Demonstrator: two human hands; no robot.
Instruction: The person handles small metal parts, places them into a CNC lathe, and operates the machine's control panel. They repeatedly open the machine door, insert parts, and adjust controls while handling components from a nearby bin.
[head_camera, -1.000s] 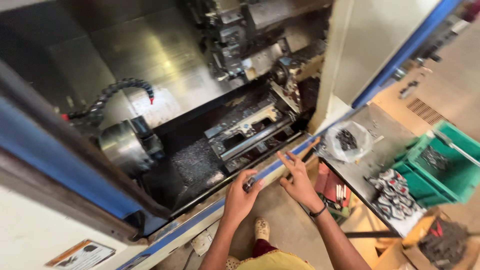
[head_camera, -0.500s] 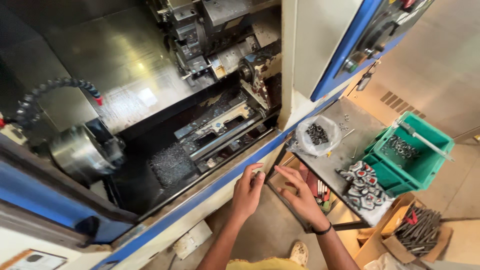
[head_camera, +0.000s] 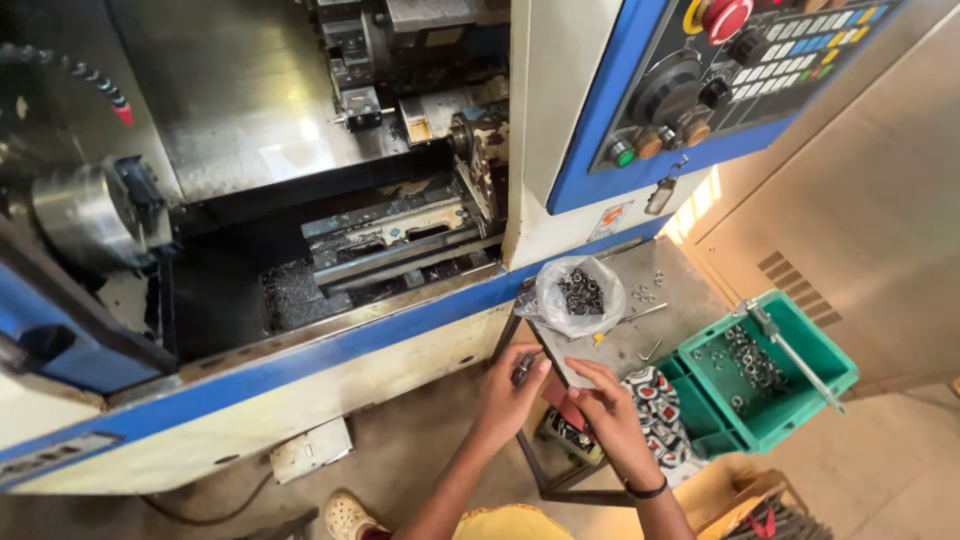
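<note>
My left hand pinches a small dark metal part between its fingertips, just below the blue sill of the lathe. My right hand hovers beside it with fingers spread and nothing in it, over the near corner of a small metal table. A black band circles my right wrist. On the table lies a clear plastic bag of small dark metal parts.
The lathe's open bay shows a chuck at left and a tool turret at right. A control panel sits upper right. A green crate with loose parts and a patterned cloth rest on the table.
My view has swung right and pulled back from the lathe. Both hands have dropped from the blue sill toward the table corner, the left still pinching the small part.
</note>
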